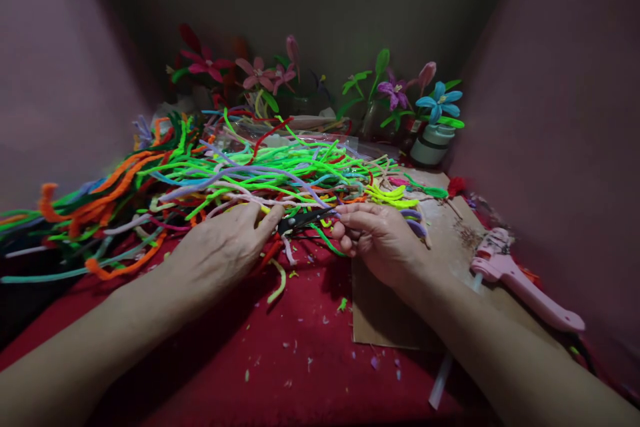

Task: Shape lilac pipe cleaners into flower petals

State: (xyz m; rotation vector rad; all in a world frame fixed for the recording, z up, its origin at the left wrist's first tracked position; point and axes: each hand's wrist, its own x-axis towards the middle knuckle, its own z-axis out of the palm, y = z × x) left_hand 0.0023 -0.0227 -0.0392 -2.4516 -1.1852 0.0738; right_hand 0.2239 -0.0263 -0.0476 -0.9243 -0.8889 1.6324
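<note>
Left hand (pixel 225 243) palm-down, fingers (pixel 270 222) gripping scissors (pixel 304 219), right hand (pixel 387 240) angled inward, fingers pinched

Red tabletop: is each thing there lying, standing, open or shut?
Black scissors-like pointed tool: gripped by left hand; open or shut unclear.
Right hand: fingertips at tool's tip.
Pink plastic glue gun: lying down.
Brown cardboard sheet: lying flat.
Colourful fuzzy pipe cleaners: loose, heaped.
Blue fuzzy flower: standing, petals spread.

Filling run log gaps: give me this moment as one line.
left hand: holding scissors | right hand: at scissors' tip, any held piece unclear | beyond hands: piled pipe cleaners | right side: pink glue gun
</note>
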